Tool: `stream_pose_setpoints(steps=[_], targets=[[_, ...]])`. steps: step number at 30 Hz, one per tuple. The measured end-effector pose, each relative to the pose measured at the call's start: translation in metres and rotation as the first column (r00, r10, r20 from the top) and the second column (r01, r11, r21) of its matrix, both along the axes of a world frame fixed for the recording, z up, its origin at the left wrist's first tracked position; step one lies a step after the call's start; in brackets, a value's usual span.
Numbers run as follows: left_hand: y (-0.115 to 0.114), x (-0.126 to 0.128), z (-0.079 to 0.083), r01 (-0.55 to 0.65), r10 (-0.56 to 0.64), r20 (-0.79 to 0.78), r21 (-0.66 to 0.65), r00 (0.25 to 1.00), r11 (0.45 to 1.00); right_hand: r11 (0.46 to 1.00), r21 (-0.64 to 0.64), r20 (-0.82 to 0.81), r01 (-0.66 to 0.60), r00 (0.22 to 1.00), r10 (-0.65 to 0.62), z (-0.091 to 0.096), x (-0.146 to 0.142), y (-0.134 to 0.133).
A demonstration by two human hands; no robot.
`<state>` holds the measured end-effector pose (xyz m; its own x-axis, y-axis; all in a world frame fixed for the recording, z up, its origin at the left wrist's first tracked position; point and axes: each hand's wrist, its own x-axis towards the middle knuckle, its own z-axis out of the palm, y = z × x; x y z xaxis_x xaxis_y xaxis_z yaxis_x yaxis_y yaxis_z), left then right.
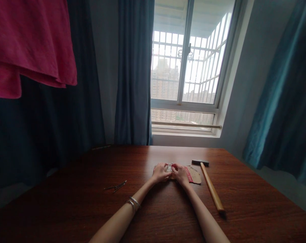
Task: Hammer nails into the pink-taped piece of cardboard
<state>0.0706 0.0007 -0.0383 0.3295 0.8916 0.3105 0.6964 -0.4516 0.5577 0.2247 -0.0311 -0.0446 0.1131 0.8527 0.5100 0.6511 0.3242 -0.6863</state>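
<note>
A flat piece of brown cardboard (195, 175) with red thread wound on it lies on the wooden table (92, 202) ahead of me. Several thin metal pins or nails (169, 166) stand up from it between my hands. My left hand (160, 172) rests on its left part with fingers curled at the pins. My right hand (180, 173) sits on its middle, fingers pinched close to the same pins. What each pinch holds is too small to make out. Silver bracelets circle my left wrist.
A hammer (210, 185) with a long wooden handle and dark head lies to the right of the cardboard. Loose thin nails (116, 186) lie on the table to the left. Behind the table are a window, blue curtains and a hanging pink cloth (28, 44).
</note>
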Motion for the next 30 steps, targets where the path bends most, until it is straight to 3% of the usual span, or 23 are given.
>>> stream_pose_setpoints(steps=[5, 10, 16, 30], targets=[[0.014, 0.000, -0.001, 0.045, -0.033, 0.182, -0.064, 0.983, 0.997, 1.000, 0.006, 0.049, 0.023, 0.999, -0.023, 0.001, -0.001, -0.001], [0.022, 0.004, -0.001, 0.096, -0.087, 0.265, -0.023, 0.960, 0.995, 0.999, 0.001, 0.082, 0.040, 0.996, -0.040, 0.003, -0.003, -0.003], [0.027, 0.009, -0.001, 0.175, -0.138, 0.348, -0.076, 0.927, 0.982, 0.996, -0.023, 0.120, 0.087, 0.989, -0.084, 0.003, -0.004, -0.005], [0.034, 0.011, -0.007, 0.258, -0.236, 0.320, -0.027, 0.918, 0.966, 0.991, -0.071, 0.205, 0.116, 0.974, -0.099, 0.001, -0.003, -0.003]])
